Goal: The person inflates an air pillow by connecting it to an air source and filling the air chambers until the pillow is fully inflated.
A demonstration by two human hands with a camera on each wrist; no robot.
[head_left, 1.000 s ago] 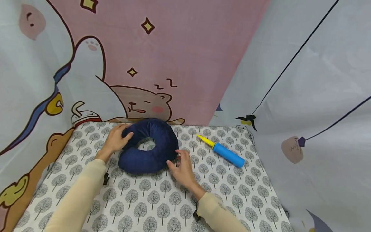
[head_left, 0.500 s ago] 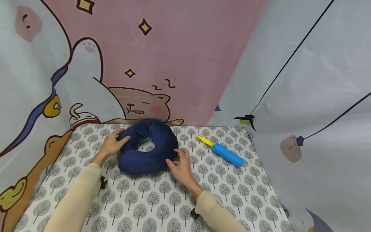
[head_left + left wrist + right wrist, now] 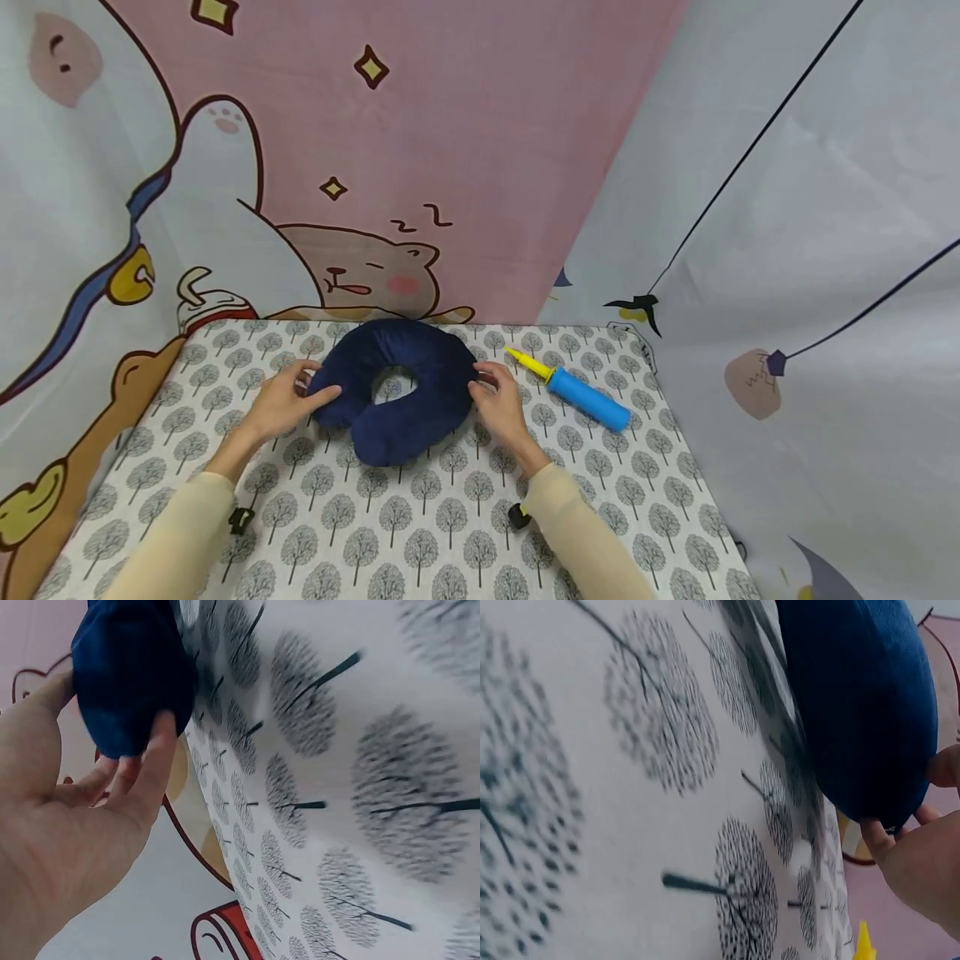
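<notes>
A dark blue U-shaped neck pillow [image 3: 442,358] lies on the tree-print cloth, its opening facing the lower left in the head view. My left hand [image 3: 281,404] holds the pillow's left end, thumb on top; the left wrist view shows the thumb and fingers of that hand [image 3: 82,817] on opposite sides of the navy fabric [image 3: 131,675]. On the right side, my right hand [image 3: 501,404] pinches the outer edge. Up close in the right wrist view, the thumb and fingers of this hand [image 3: 922,855] sit round the pillow's rim [image 3: 862,712].
A blue hand pump [image 3: 588,398] with a yellow nozzle lies to the right of the pillow. White cloth [image 3: 420,533] printed with grey trees covers the table. Behind it hangs a pink cartoon curtain [image 3: 480,167], and a pale curtain [image 3: 825,208] borders the right side.
The pillow has turned counterclockwise, so its opening has swung from the left towards the lower left. My right hand has moved up and right, my left hand down and left.
</notes>
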